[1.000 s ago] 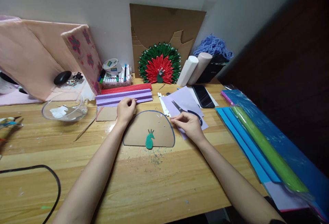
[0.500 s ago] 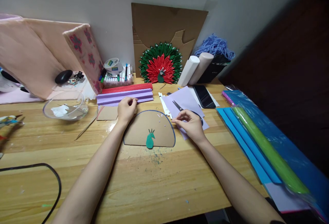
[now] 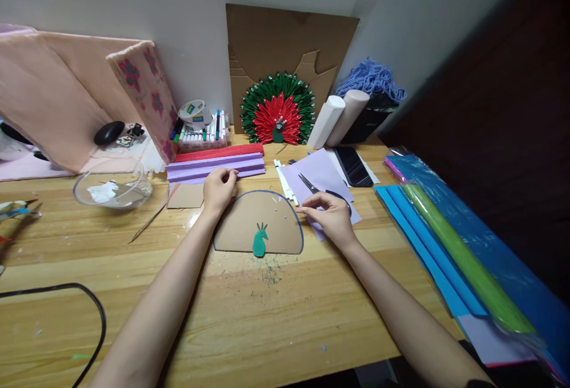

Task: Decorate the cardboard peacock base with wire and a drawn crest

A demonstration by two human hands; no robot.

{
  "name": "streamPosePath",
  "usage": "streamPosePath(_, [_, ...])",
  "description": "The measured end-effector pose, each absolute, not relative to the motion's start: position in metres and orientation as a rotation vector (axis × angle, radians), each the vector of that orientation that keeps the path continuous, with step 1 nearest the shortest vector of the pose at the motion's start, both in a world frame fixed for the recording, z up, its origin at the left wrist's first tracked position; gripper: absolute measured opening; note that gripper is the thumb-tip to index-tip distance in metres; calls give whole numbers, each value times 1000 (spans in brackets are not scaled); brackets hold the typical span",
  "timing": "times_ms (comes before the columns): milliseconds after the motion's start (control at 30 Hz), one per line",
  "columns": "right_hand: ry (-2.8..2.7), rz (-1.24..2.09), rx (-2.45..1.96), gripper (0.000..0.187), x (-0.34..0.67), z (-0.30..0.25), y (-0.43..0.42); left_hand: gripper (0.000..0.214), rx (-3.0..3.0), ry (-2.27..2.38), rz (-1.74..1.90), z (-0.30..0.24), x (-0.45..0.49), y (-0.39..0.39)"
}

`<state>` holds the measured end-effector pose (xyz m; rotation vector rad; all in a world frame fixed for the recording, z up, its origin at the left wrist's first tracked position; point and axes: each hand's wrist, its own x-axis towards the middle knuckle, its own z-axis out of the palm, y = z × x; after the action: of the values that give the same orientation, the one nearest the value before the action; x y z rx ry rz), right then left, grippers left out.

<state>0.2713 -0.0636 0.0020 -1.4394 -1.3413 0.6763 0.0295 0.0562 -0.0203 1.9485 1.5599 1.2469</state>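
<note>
A cardboard half-circle [image 3: 238, 221] with a blue edge lies flat between my hands. A green paper bird cutout [image 3: 259, 243] sits on its straight edge, and tiny pale scraps [image 3: 276, 199] are at its upper right. My left hand [image 3: 219, 191] is closed by the half-circle's upper left, fingertips at the purple crepe paper [image 3: 196, 169]; anything between them is hidden. My right hand [image 3: 330, 215] is pinched beside the right edge; I cannot make out anything in its fingertips. Scissors [image 3: 308, 183] lie partly behind that hand, on lilac paper [image 3: 320, 167].
A green and red peacock craft [image 3: 278, 114] leans against a cardboard sheet [image 3: 285, 34]. At left stand a clear bowl [image 3: 84, 195] and a marker box [image 3: 205, 138]. A phone [image 3: 353, 167] and wrapped blue and green sheets [image 3: 454, 251] lie at right. A black cable [image 3: 100, 311] curves at lower left.
</note>
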Motion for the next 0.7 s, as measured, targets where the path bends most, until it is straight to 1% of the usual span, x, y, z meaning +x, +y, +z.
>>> streamPosePath(167, [-1338, 662, -1460, 16, 270, 2, -64, 25, 1949, 1562, 1245, -20, 29, 56])
streamPosePath(333, [-1347, 671, -1464, 8, 270, 0, -64, 25, 1948, 1567, 1235, -19, 30, 55])
streamPosePath(700, [-1180, 916, -1364, 20, 271, -6, -62, 25, 1959, 1573, 1221, -20, 29, 56])
